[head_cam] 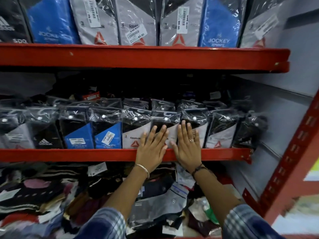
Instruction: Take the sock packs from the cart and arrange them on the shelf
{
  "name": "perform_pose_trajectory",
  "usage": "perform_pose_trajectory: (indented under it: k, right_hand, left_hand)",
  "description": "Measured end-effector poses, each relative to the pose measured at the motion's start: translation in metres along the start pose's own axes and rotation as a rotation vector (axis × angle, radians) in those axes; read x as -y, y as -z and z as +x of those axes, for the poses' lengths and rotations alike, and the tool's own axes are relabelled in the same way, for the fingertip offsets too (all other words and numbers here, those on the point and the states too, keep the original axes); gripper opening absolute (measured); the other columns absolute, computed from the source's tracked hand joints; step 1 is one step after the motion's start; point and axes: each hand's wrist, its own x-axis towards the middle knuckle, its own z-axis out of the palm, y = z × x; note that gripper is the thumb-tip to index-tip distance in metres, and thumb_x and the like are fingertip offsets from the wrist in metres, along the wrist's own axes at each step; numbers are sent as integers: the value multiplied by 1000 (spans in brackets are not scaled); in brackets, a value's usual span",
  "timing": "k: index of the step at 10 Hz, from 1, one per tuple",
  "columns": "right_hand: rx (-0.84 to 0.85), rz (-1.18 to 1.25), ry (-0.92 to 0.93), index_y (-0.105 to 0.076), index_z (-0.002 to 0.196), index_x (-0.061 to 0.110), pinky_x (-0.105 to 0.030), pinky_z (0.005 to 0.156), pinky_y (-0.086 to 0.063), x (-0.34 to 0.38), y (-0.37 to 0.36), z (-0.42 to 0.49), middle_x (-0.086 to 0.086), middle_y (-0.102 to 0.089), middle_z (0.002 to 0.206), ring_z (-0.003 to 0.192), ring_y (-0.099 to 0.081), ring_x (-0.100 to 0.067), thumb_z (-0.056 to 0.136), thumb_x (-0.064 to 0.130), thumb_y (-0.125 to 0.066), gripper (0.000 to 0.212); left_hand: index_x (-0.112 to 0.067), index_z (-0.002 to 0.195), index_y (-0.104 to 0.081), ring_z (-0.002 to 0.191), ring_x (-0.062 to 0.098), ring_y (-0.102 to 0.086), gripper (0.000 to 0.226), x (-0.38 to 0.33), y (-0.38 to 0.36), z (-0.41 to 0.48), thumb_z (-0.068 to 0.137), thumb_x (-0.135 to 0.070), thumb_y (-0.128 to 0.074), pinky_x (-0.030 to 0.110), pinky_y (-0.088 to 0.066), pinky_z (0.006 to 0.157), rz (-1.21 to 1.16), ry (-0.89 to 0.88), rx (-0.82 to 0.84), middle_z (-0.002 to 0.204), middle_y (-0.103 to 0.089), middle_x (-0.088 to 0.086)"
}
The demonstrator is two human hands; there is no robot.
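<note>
Head view: two hands (170, 145) flat against one sock pack (165, 128).

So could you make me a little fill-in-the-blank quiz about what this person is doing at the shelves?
1. Both hands press flat against sock packs on the ____ shelf.
2. The right hand wears a ____ on one finger.
3. The left hand rests on a white pack branded ____.
4. The two blue packs left of the hands are branded ____.

Missing words: middle; ring; Reebok; Jockey
</note>
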Motion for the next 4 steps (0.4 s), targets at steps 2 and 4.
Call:
perform_pose_trajectory:
  k: [2, 4]
  right_hand:
    - [32, 13, 15, 15, 146, 17, -36, 117, 12, 2, 6, -1, 3, 28, 154, 143, 14, -14, 98, 43, -16, 63]
    - [-175, 127, 101, 5, 148, 14, -35, 118, 5, 23, 39, -14, 4, 16, 157, 144, 4, -13, 99, 44, -17, 61]
  left_hand:
    - [-22, 146, 5, 142, 20, 12, 61, -3, 5, -1, 95, -40, -22, 45, 8, 113, -19, 9, 66, 153, 24, -6]
    - [-25, 144, 19, 140, 9, 14, 57, 7, 44, -21, 96, -45, -5, 40, 19, 111, -320, 110, -31, 152, 27, -11]
